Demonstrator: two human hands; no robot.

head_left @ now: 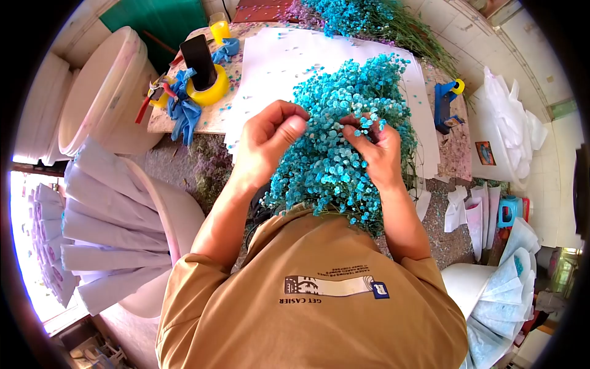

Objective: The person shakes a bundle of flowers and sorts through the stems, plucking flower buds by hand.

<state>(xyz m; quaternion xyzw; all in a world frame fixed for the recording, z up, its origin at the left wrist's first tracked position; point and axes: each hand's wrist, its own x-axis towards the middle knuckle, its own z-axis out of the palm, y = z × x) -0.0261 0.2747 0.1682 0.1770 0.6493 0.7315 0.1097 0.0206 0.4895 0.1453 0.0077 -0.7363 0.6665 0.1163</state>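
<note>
A large bunch of small turquoise flowers [332, 157] spreads from the white paper sheets [264, 67] down to my shirt front. At the bunch's upper left edge is my left hand [273, 138], its fingers curled and the thumb close to the forefinger; whatever lies between them is too small to make out. My right hand [376, 147] is among the blossoms on the right side, thumb and fingers pinched near some flower heads, with the fingertips partly hidden by petals.
A phone [198, 63] leans on a yellow tape roll [212, 89] at the table's left, beside blue gloves [184, 111] and red-handled pliers [145, 104]. A blue tape dispenser [441, 107] stands right. More turquoise flowers [356, 18] lie behind. Wrapped bundles [114, 209] fill a left bin.
</note>
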